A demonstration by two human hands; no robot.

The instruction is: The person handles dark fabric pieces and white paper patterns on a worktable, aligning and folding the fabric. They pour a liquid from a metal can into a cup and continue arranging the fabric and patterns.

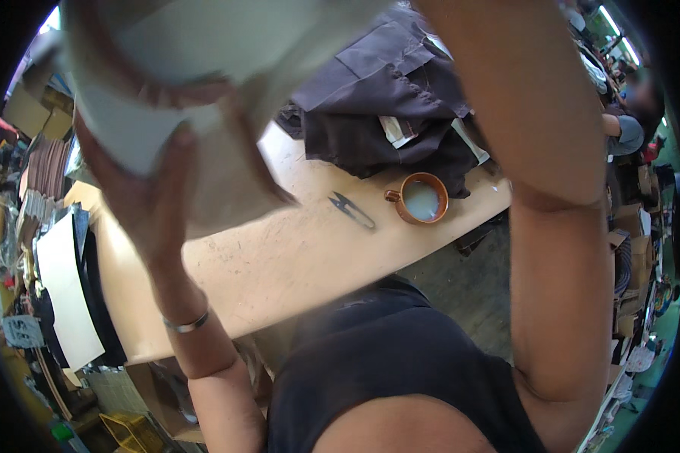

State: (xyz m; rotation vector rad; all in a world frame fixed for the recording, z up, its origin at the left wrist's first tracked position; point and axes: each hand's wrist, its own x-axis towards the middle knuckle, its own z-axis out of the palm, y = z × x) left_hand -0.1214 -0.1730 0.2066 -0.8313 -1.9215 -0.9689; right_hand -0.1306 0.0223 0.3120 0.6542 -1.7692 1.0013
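At the upper left, my left hand grips a pale, whitish piece of cloth with brown edging, held up above the table. Motion blurs both the hand and the cloth, so the cloth's exact kind is unclear. A metal bangle circles that wrist. My right arm reaches up and forward, and its hand lies beyond the top of the picture. Below the cloth, a pair of thread snips rests on the tabletop. To its right stands a copper-coloured mug with a cloudy whitish liquid inside.
Dark purplish-grey garments are heaped at the table's far side, behind the mug. Stacked folded cloth and a white board crowd the left edge. A yellow crate sits low at the left. Another person and cardboard boxes are at the right.
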